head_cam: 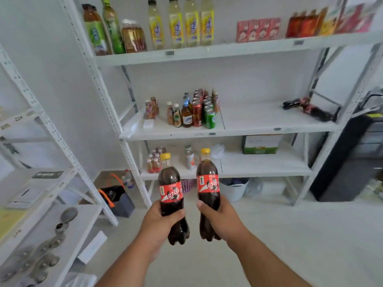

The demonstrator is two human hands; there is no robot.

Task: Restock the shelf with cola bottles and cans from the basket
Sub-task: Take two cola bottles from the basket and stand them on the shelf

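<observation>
My left hand (pixel 160 219) is wrapped around the lower half of one cola bottle (pixel 172 195), fingers curled tight on the dark body just under the red label; bottle upright, yellow cap at top, lower centre of frame. My right hand (pixel 220 217) grips a second cola bottle (pixel 208 190) the same way, thumb pressed across the front below its label. The two bottles stand side by side, close but apart, both held in the air in front of the white shelf unit (pixel 228 132).

Middle shelf, centre of frame: a tight cluster of drinks (pixel 194 108) — small bottles, red cans, green cans — in rows running back. Right part of that board is bare except for dark cola bottles lying on their sides (pixel 310 108) at the far right edge.

Top shelf, upper frame: yellow-labelled bottles (pixel 180 23), green-labelled ones to their left, red cartons (pixel 259 30) to the right.

Lower shelf behind my hands: small bottles, a green-and-white box (pixel 262 143).

Floor, lower left of centre: dark basket with orange handle (pixel 116 195).
</observation>
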